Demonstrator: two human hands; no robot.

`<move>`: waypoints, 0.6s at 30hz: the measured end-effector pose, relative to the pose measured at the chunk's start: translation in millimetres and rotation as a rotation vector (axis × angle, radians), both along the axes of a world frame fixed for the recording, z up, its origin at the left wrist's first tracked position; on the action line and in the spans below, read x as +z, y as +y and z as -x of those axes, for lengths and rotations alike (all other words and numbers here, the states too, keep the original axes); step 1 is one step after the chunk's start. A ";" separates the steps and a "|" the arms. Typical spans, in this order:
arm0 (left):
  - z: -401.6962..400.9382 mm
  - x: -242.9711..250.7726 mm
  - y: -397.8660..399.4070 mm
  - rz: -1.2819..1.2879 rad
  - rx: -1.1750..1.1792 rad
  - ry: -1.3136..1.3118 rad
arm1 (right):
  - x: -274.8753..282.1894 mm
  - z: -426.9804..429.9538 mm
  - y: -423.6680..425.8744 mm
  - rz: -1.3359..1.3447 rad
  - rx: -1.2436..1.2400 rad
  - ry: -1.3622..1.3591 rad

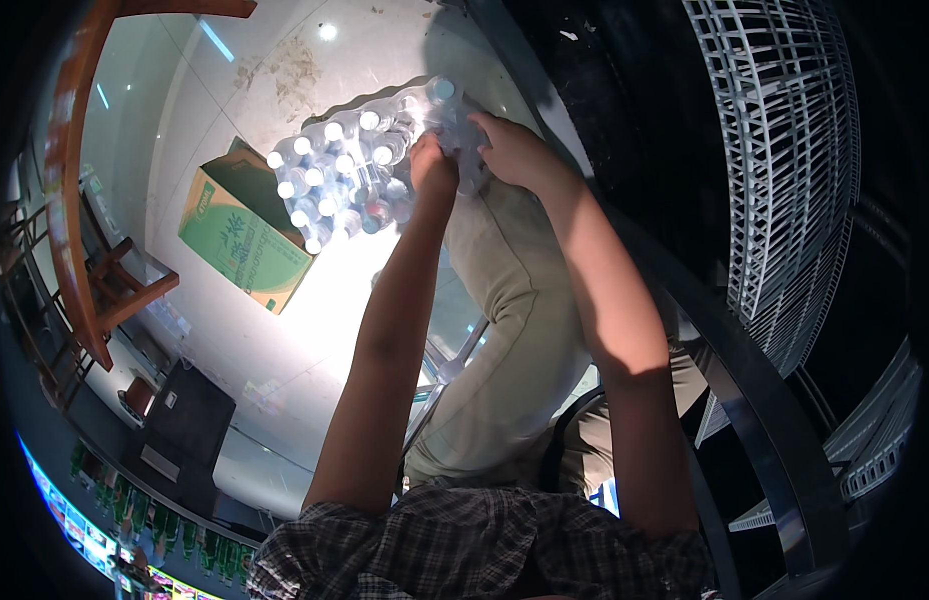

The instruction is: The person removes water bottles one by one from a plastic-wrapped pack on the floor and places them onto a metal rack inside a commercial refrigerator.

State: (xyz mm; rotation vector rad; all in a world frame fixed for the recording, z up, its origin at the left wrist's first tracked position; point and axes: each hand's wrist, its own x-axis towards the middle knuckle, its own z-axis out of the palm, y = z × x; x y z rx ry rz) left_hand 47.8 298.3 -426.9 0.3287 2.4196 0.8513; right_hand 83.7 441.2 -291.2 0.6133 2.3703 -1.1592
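Observation:
A shrink-wrapped pack of clear plastic bottles (pixel 344 163) with mostly white caps stands on the tiled floor in front of me. My left hand (pixel 434 161) is at the pack's right part, its fingers bent down at the plastic; whether they grip it is hard to tell. At the pack's right end is my right hand (pixel 509 150), thumb and fingers apart beside the wrap. A bottle with a pale blue cap (pixel 440 90) stands at the far right corner. Against the pack's left side is an open green and brown cardboard box (pixel 247 232).
White wire racks (pixel 779 150) and a dark frame rise on the right. Wooden furniture (pixel 82 187) stands at the left. My bent leg (pixel 509 300) is below the pack, near a metal chair base (pixel 451 370). Green bottles (pixel 164 525) line the lower left.

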 end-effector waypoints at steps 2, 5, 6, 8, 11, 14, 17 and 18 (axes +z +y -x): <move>-2.5 -18.7 -11.0 0.049 0.006 0.128 | 2.9 3.7 -5.1 0.002 0.019 0.031; -10.6 -34.8 -20.3 0.163 0.007 0.293 | -1.1 2.0 -6.4 0.013 0.005 0.047; -11.4 -35.0 -23.0 0.233 0.014 0.339 | -2.6 2.2 -7.0 0.028 -0.015 0.040; -3.9 -2.7 -8.5 0.285 -0.013 0.031 | -7.6 -5.6 2.5 0.022 -0.049 0.005; 0.4 13.4 -18.7 0.309 -0.021 -0.213 | 4.6 1.6 2.0 0.040 -0.043 -0.061; 0.1 10.0 -28.6 0.198 -0.034 -0.005 | 11.7 10.0 -0.8 0.047 -0.014 -0.093; 2.6 23.2 -30.9 0.147 -0.070 0.139 | 12.4 11.6 -2.3 0.036 -0.002 -0.099; 4.9 32.9 -30.4 0.163 -0.094 0.133 | 12.1 12.3 -1.5 0.028 0.003 -0.112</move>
